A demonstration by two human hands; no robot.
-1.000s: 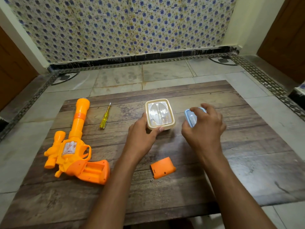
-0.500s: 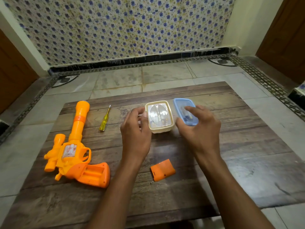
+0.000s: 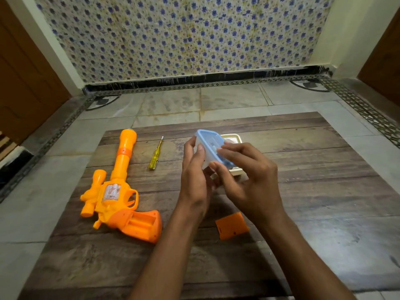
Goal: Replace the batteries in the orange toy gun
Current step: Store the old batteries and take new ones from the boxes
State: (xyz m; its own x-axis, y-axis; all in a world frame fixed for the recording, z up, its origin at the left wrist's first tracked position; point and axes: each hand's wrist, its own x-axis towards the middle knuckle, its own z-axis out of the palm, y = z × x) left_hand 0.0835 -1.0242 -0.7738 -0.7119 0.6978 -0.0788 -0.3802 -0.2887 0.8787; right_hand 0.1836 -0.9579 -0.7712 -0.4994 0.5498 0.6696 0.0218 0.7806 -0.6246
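The orange toy gun (image 3: 116,191) lies on the left of the wooden board (image 3: 313,202), its grip's battery bay open and facing up. Its orange battery cover (image 3: 232,226) lies near the middle front. Both hands hold a small blue-lidded box (image 3: 211,146) tilted above the board: my left hand (image 3: 194,176) grips its left side, my right hand (image 3: 244,174) pinches the lid's edge. A cream-lidded box (image 3: 234,138) sits behind it, mostly hidden. What the boxes hold cannot be seen.
A yellow screwdriver (image 3: 155,155) lies beside the gun's barrel. The board rests on a grey tiled floor (image 3: 173,105), with a patterned wall behind and wooden doors at both sides.
My left hand left the cream-lidded box and joined the right hand on the blue-lidded box, which has been lifted and tilted in front of the cream one.
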